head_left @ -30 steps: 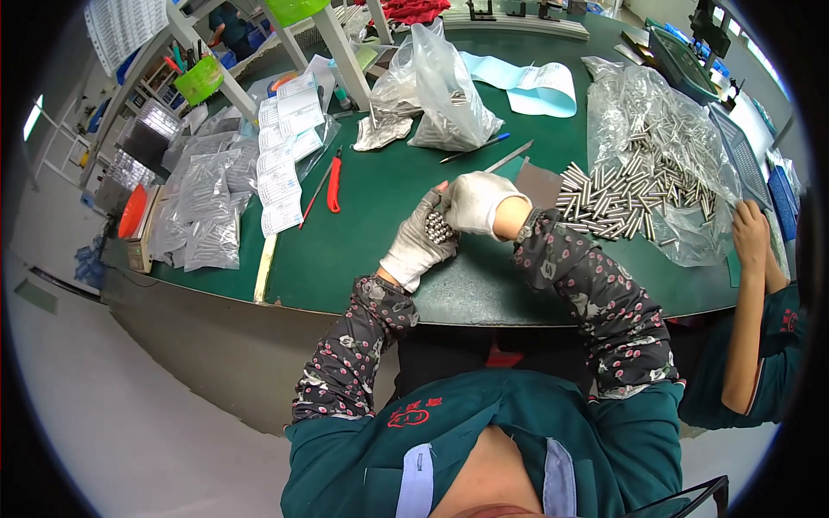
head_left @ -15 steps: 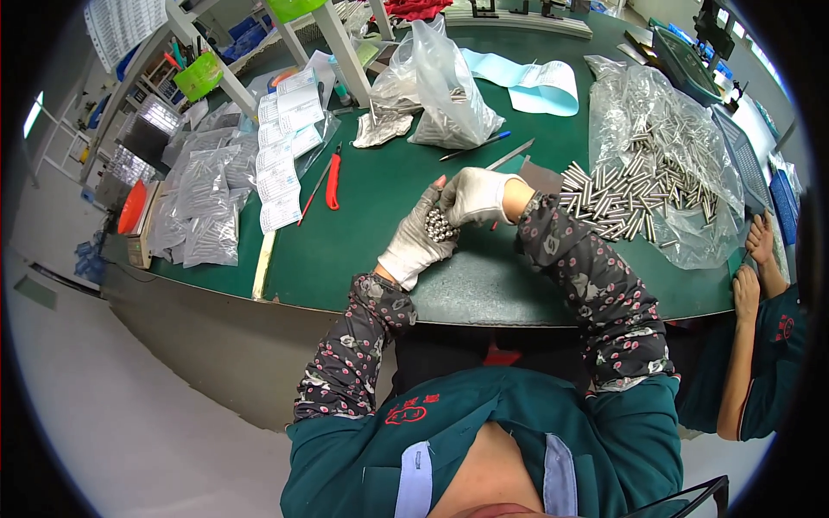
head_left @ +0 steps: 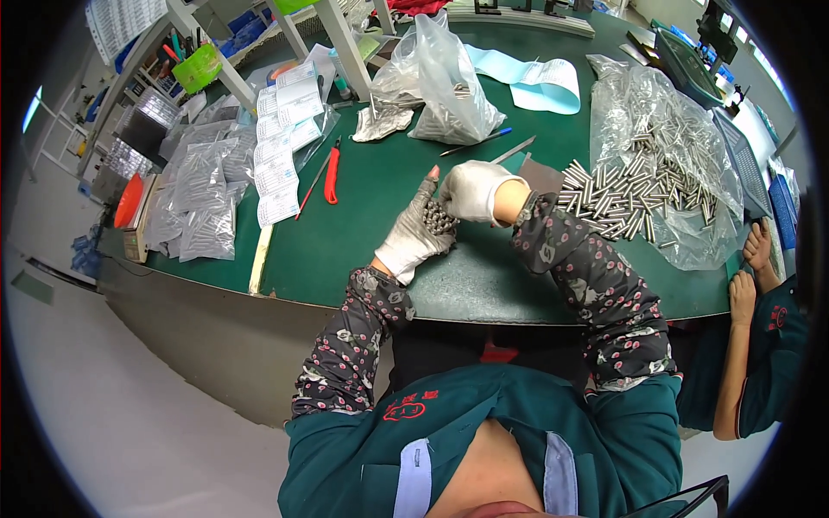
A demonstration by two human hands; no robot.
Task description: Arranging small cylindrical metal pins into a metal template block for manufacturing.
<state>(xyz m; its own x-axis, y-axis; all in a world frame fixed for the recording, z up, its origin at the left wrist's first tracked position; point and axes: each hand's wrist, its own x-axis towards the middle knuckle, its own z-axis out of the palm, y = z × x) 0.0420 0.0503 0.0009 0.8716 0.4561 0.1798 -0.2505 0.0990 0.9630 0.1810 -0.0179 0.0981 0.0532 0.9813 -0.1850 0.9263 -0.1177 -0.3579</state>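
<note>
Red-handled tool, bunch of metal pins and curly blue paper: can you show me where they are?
Red-handled tool (head_left: 332, 180), head view: on its red handle.
Bunch of metal pins (head_left: 438, 219), head view: on the packed pin ends.
Curly blue paper (head_left: 542, 84), head view: on its broad right part.

Metal pins, one bundle (head_left: 439, 219). Grey, slim, with round ends; material has a metallic look. Gathered side by side in a close-packed cluster, the ends forming a dotted, honeycomb-like face. Exact count not legible at this size.

Pose: end faces turned toward the camera; the shafts are largely hidden, so their length and lean cannot be told.

Location: just above and right of the middle of the frame, gripped in the gloved left hand (head_left: 408, 243), with the gloved right hand (head_left: 475, 192) close against the upper right edge; contact there cannot be told.
</note>
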